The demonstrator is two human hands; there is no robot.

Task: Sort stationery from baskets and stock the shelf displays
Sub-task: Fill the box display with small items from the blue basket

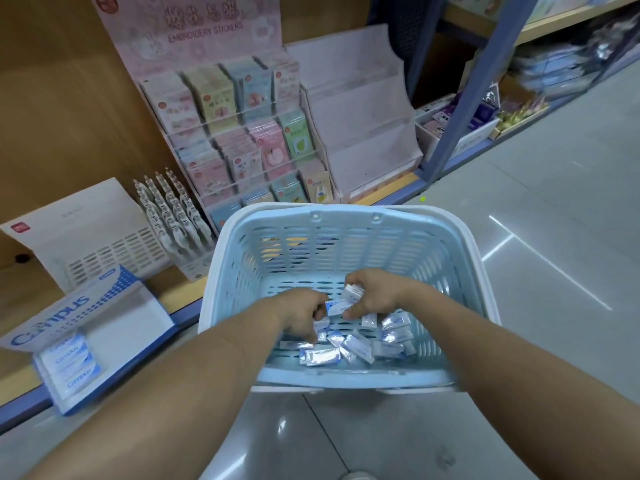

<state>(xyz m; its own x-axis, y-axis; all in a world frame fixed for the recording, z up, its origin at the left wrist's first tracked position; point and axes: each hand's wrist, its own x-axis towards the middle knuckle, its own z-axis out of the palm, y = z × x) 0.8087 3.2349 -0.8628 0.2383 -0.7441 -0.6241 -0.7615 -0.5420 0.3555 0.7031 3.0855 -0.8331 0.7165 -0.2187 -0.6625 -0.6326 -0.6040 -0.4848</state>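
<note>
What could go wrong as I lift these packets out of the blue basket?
The left hand and right hand each hold glossy packets; an overfull grip may drop some back into the basket or onto the floor. The Campus display box sits at the shelf's front edge, so a loaded hand might nudge it off.

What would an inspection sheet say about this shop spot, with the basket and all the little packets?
Surface: grey tiled floor; wooden shelf with a blue edge.
Job's things: blue basket on the floor, holding loose white-and-blue packets; Campus box on the shelf, with a few packets inside.
Clutter: nothing seen.
Hands: right hand pinches packets; left hand is curled among them, grip unclear.
Cables: nothing seen.
Surroundings: sticker rack, pen display, empty pink stand.
</note>
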